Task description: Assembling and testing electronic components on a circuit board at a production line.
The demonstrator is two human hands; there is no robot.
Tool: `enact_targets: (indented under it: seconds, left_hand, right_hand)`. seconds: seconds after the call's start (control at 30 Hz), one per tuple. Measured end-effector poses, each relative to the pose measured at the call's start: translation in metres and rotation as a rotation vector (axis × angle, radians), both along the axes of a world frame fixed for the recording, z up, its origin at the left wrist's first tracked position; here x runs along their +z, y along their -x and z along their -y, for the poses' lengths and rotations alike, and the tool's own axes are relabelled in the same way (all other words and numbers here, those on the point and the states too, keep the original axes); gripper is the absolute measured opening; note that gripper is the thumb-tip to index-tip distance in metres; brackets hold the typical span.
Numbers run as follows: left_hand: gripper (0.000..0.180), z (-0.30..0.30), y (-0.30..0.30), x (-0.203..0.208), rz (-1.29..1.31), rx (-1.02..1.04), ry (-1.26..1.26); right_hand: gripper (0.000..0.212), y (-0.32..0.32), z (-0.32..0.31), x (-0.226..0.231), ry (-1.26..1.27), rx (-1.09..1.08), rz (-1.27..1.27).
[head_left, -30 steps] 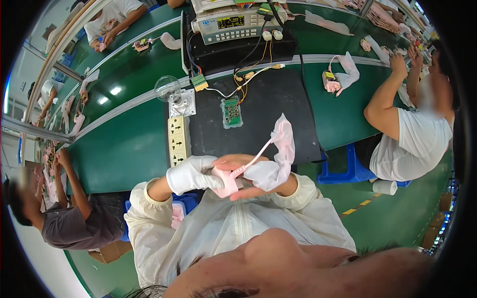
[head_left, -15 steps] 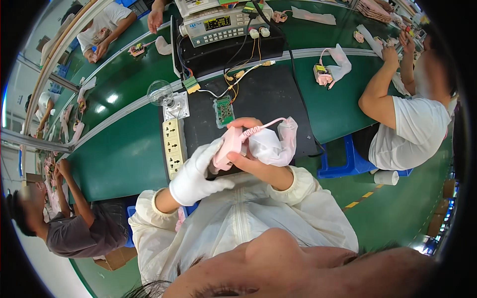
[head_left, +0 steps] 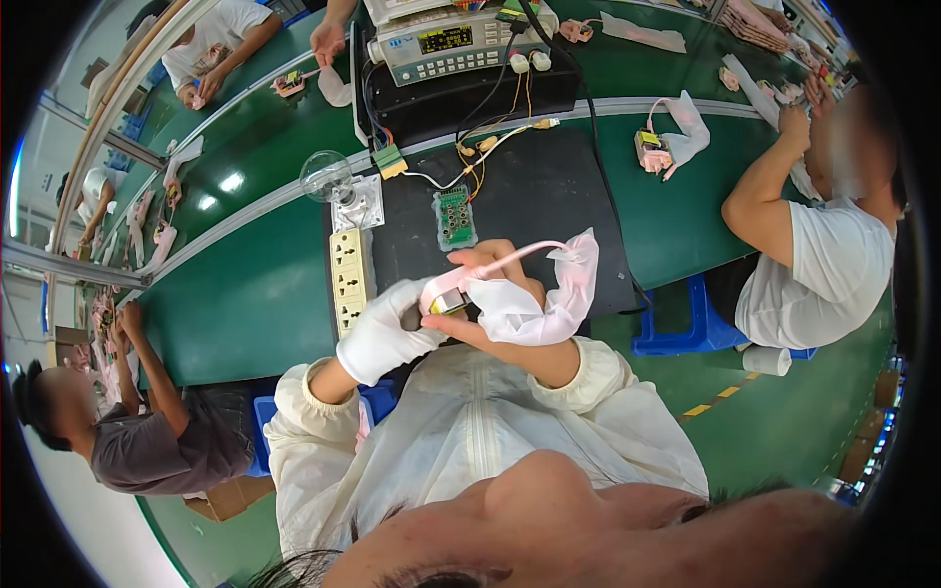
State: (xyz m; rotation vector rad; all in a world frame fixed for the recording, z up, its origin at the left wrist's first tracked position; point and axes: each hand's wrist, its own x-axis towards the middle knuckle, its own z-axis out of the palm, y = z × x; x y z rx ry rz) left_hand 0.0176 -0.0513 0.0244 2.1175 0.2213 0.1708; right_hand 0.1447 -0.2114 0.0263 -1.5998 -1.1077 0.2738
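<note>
Between my two hands, above the near edge of the black mat, is a pink power adapter. Its open side faces up toward me and shows a yellow part inside. My left hand, in a white glove, grips the adapter's left end. My bare right hand holds it from the right, thumb along the near side and fingers on the far side. A pink cord arches from the adapter into a whitish plastic sleeve, which hangs over my right palm. A green circuit board lies just beyond my hands.
Left of the mat are a power strip and a clear bulb on a white base. A bench instrument with loose wires stands behind. Another open adapter lies right on the green bench. Co-workers sit on both sides.
The adapter has been turned in my hands: its closed pink case showed before, now its open side with the yellow part shows. My left glove has shifted slightly lower around its end.
</note>
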Motion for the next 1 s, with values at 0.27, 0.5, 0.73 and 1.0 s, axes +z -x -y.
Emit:
enact_targets:
  seconds: [0.27,0.5,0.73,1.0]
  left_hand:
    - [0.035,-0.019,0.007,0.000,-0.434,0.044,1.051]
    - [0.044,-0.022,0.013,0.006,-0.385,-0.039,1.215]
    - [0.050,0.007,0.004,0.012,-0.462,-0.245,1.122]
    - [0.048,0.007,0.008,0.006,-0.449,-0.309,1.201]
  right_hand:
    - [0.045,-0.025,0.015,-0.021,-0.225,-0.108,0.368]
    - [0.045,-0.053,0.066,0.021,-0.789,0.695,-1.178]
    - [0.040,-0.050,0.046,0.077,-0.889,0.785,-0.288]
    - [0.044,-0.045,0.051,0.079,-1.148,1.152,-0.319]
